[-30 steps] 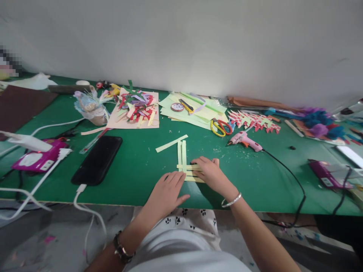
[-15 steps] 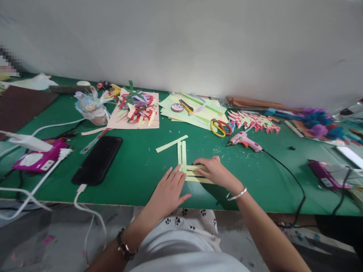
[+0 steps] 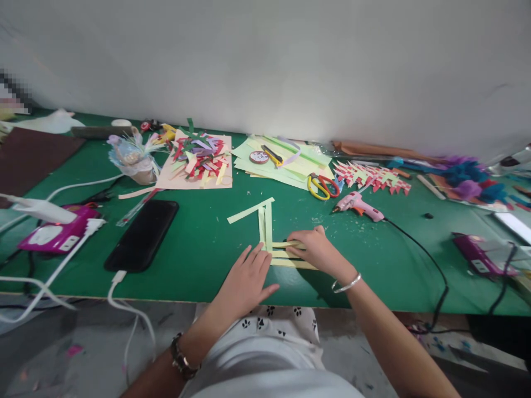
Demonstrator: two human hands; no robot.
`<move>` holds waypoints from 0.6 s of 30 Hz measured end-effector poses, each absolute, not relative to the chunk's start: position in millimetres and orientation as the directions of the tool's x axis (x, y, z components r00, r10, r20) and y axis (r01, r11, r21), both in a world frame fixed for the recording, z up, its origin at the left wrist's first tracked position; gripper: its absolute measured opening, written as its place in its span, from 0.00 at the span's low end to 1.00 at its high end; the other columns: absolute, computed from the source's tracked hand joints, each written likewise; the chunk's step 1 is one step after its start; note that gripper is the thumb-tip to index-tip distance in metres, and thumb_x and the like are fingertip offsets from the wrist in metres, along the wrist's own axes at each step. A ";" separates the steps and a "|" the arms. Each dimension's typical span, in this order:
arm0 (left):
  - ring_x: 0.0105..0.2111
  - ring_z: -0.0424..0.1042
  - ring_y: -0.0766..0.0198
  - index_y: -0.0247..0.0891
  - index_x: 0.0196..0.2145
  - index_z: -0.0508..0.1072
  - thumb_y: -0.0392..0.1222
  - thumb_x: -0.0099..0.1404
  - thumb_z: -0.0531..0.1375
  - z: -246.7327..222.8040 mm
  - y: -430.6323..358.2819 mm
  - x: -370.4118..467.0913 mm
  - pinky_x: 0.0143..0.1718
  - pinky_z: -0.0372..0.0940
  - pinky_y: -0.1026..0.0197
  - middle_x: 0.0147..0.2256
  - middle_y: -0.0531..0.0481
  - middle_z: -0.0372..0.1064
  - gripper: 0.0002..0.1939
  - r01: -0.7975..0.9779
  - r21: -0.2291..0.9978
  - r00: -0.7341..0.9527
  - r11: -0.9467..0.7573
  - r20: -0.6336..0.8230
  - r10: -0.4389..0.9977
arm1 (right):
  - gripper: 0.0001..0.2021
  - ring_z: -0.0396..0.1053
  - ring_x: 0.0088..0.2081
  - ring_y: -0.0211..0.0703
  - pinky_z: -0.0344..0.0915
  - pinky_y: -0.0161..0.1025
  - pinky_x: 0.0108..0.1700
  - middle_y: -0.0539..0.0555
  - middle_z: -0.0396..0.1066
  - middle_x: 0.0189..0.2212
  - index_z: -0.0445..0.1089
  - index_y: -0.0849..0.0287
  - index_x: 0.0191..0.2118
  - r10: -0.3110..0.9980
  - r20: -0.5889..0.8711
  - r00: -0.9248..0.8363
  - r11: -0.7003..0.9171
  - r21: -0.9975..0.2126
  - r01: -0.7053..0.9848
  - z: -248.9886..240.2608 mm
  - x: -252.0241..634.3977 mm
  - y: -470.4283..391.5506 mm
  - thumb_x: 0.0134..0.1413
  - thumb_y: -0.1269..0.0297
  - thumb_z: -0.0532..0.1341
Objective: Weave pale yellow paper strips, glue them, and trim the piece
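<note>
My left hand [image 3: 246, 279] lies flat on the table with its fingers stretched out, the tips pressing where several paper strips meet. From there, pale green paper strips [image 3: 268, 224] run upward. Pale yellow strips [image 3: 292, 264] run to the right, lying side by side. My right hand [image 3: 317, 251] is pinched on the upper yellow paper strip [image 3: 283, 244], some way right of the crossing. A loose pale green strip [image 3: 249, 211] slants across the top of the upright ones. Parts of the strips are hidden under both hands.
A pink glue gun [image 3: 359, 206] and yellow-red scissors [image 3: 321, 186] lie beyond my right hand. A black phone [image 3: 143, 235] rests at left. Behind are paper sheets [image 3: 244, 155], cut scraps [image 3: 203, 155] and a woven red-white piece [image 3: 371, 176]. Purple power sockets [image 3: 62, 226] trail cables.
My right hand has shifted slightly to the right along the yellow strips. The right upright green strip now reaches a little higher, touching the slanted one. My left hand stays in place.
</note>
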State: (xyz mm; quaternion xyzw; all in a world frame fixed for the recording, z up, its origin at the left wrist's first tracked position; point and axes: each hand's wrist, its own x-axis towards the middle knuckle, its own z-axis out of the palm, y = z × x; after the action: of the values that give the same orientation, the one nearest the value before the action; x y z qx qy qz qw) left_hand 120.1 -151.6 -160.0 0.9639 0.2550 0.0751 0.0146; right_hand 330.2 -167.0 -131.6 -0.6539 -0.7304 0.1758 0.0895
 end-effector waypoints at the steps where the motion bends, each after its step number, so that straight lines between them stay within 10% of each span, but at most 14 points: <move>1: 0.56 0.56 0.51 0.29 0.52 0.62 0.56 0.65 0.48 -160.7 -151.8 119.7 0.55 0.51 0.50 0.48 0.39 0.66 0.28 0.491 0.072 0.857 -0.868 0.142 0.496 | 0.07 0.70 0.35 0.41 0.45 0.40 0.41 0.51 0.75 0.33 0.69 0.57 0.36 0.988 -0.083 -0.132 0.092 -0.375 0.922 -132.2 330.6 -168.4 0.56 0.61 0.57; 18: 0.57 0.56 0.51 0.29 0.53 0.62 0.53 0.66 0.47 -161.9 -151.3 118.3 0.55 0.52 0.48 0.52 0.38 0.63 0.26 0.510 0.131 0.844 -0.850 0.114 0.524 | 0.14 0.70 0.29 0.42 0.50 0.40 0.40 0.54 0.75 0.25 0.72 0.57 0.30 0.992 -0.123 -0.029 0.005 -0.197 0.980 -135.6 303.8 -152.1 0.59 0.59 0.52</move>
State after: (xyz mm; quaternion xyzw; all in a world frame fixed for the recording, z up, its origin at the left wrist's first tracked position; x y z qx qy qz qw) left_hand 118.3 -151.3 -161.9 0.9591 0.2693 0.0729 0.0479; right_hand 303.8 -152.1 -135.6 -0.6961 -0.7083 0.1141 0.0251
